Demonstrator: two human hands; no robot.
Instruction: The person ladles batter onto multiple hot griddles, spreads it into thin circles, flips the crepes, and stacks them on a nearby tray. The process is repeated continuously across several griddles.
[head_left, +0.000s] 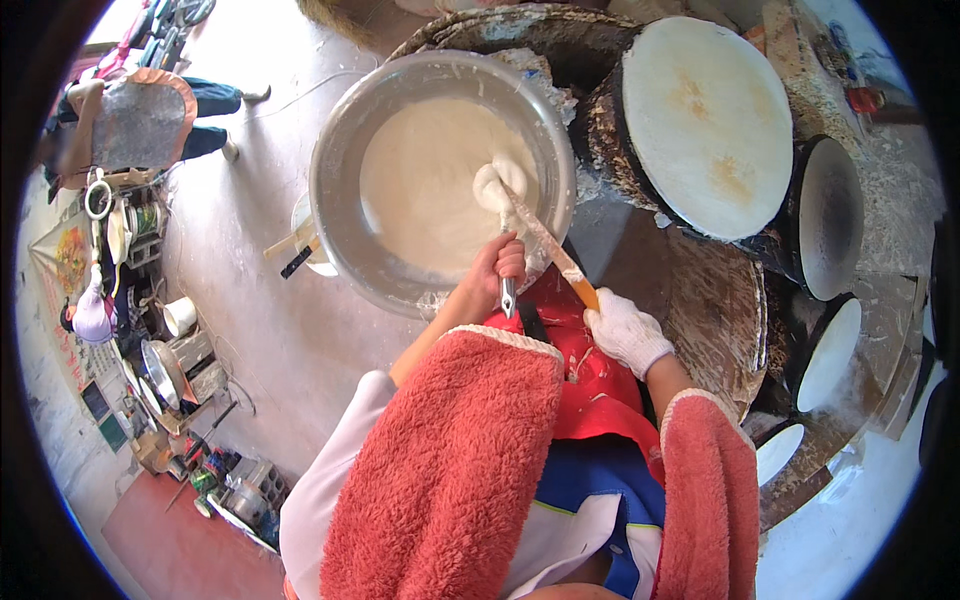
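A wide grey metal basin stands in front of me, holding pale, creamy batter. My left hand, bare, is closed around the metal handle of a ladle, whose batter-coated head is over the batter. A white knitted glove covers my right hand. It grips the orange end of a long flat spatula smeared with batter. The spatula slants up to the left, and its tip meets the ladle's head. Whether the ladle's underside touches the batter I cannot tell.
At the right, a large round griddle bears a white sheet with browned patches. Beside it stand a bare dark griddle and more white-topped ones. A person in an apron is at far left, above cluttered shelves and pots.
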